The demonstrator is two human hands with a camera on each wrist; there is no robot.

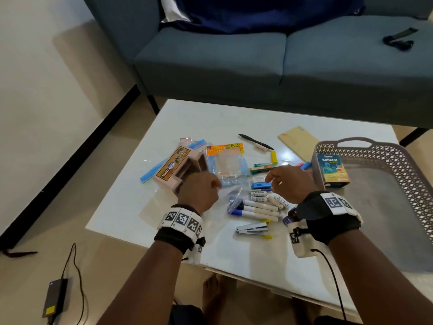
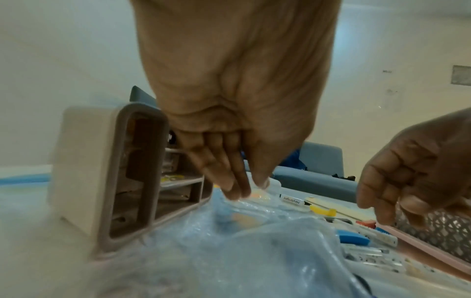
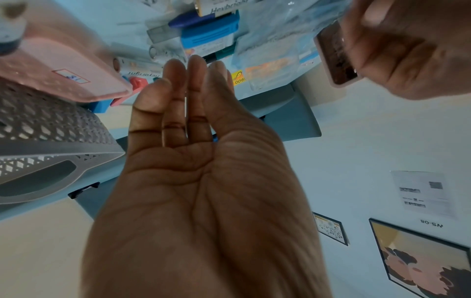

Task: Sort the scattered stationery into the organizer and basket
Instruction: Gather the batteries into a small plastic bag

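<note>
Two hands (image 1: 199,191) (image 1: 289,184), one organizer (image 1: 180,168), one basket (image 1: 384,151), one stapler (image 1: 252,229).

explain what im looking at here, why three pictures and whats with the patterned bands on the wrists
No robot here: a person is tidying stationery, wearing three cameras. The big picture comes from a head camera looking down; the other two come from cameras strapped to each wrist, looking along the fingers. The patterned bands sit on those wrist straps.

On the white table lie markers, a stapler, a black pen and clear plastic bags. The pink organizer lies on its side; the grey basket holds a medicine box.

The left hand pinches a clear plastic bag beside the organizer. The right hand hovers over the pile, fingers straight, holding nothing.
</note>
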